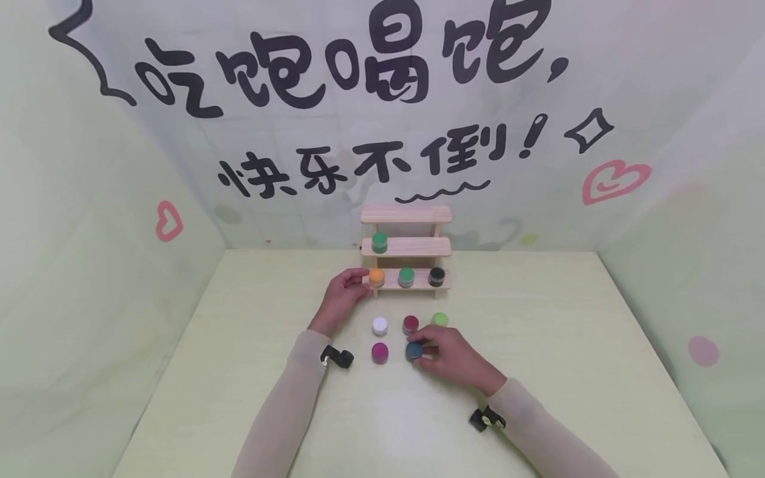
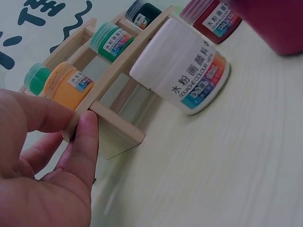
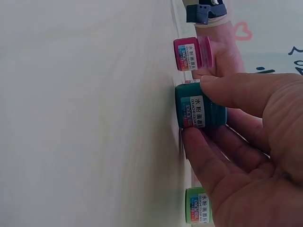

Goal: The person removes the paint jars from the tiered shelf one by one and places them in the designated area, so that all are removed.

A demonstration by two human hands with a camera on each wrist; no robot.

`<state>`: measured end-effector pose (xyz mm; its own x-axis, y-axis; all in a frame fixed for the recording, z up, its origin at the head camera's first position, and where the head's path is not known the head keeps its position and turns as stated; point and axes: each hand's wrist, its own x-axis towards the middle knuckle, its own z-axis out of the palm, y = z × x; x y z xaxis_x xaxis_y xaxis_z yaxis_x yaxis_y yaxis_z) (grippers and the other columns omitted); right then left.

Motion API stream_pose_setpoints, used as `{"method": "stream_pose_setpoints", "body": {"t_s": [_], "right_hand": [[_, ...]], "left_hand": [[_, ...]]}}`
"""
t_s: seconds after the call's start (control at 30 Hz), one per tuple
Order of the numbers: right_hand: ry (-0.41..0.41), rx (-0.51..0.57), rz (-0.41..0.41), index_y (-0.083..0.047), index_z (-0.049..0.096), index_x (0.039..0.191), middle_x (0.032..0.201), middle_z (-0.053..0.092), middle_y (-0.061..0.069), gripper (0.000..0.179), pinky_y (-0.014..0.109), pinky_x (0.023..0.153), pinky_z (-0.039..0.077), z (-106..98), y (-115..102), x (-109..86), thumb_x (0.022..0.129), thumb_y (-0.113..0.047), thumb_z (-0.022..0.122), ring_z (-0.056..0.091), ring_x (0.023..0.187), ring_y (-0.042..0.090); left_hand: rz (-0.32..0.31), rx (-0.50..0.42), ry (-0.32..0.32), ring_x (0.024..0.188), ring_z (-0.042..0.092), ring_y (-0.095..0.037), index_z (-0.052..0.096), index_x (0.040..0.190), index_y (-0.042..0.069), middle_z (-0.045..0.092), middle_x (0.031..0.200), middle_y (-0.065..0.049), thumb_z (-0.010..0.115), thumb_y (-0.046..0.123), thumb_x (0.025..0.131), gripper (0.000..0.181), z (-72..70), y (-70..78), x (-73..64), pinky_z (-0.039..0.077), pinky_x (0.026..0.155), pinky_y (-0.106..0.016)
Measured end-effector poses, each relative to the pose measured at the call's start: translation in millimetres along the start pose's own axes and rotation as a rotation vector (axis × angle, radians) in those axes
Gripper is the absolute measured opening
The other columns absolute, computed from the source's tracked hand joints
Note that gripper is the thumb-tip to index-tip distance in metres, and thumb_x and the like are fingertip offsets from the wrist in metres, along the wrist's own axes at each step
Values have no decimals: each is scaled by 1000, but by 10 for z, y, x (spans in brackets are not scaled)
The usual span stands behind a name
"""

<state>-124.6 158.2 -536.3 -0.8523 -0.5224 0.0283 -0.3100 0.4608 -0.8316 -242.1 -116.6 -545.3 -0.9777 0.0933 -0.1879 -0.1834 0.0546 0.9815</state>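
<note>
My left hand (image 1: 340, 302) pinches the left end of the lowest step of a small three-step wooden rack (image 1: 406, 215), thumb and fingers on its edge. Right beside those fingers, an orange gouache paint jar (image 2: 69, 86) stands on that step. With thumb and fingers, my right hand (image 1: 452, 356) grips a dark teal-blue paint jar (image 3: 191, 106), upright at the table surface. Around it are a crimson jar (image 1: 410, 323), a light green jar (image 1: 439, 319), a magenta jar (image 1: 379, 352) and a white jar (image 1: 379, 325).
On the lowest step are also a green jar (image 1: 406, 276) and a black-looking jar (image 1: 437, 276). Another green jar (image 1: 379, 241) sits on the middle step's left. Behind the table (image 1: 526, 318) hangs a cloth backdrop (image 1: 299, 226) with black lettering.
</note>
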Motion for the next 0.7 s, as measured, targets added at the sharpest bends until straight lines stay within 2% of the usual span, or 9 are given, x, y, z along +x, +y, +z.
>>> {"method": "stream_pose_setpoints", "body": {"t_s": [0.17,0.3,0.4,0.5,0.7], "right_hand": [[-3,-4,13,-8,71,128,120,72,3,43,26,95,63,4,11,6,87,-4,84,76,109,21],[8,-27,3,-7,72,128,122,73,5,44,31,98,63,-30,-12,0,86,-6,86,75,111,22],[18,-24,-5,-5,72,128,125,73,8,43,36,101,62,-93,-45,3,87,-7,85,73,115,25],[30,-9,-21,-5,71,128,127,74,11,41,40,102,62,-176,-83,32,89,-10,84,71,118,29],[70,40,-59,-5,71,127,126,75,10,38,46,100,62,-320,-178,142,91,-11,82,71,118,33]], "left_hand": [[-1,6,2,116,64,-21,69,133,14,65,128,-10,70,7,96,37,-7,-6,-12,60,101,-28],[-7,-45,-14,115,66,-20,67,134,11,64,129,-12,68,3,97,38,-1,-4,-17,61,101,-28],[-9,-69,-24,114,67,-21,66,135,8,64,130,-14,68,1,96,40,1,14,-30,61,101,-29],[-7,-46,-18,113,67,-20,67,135,9,64,130,-13,69,2,95,40,-8,20,-33,61,99,-27],[5,-56,-23,115,67,-21,66,135,9,65,130,-15,67,0,95,40,-18,16,-16,61,99,-28]]}}
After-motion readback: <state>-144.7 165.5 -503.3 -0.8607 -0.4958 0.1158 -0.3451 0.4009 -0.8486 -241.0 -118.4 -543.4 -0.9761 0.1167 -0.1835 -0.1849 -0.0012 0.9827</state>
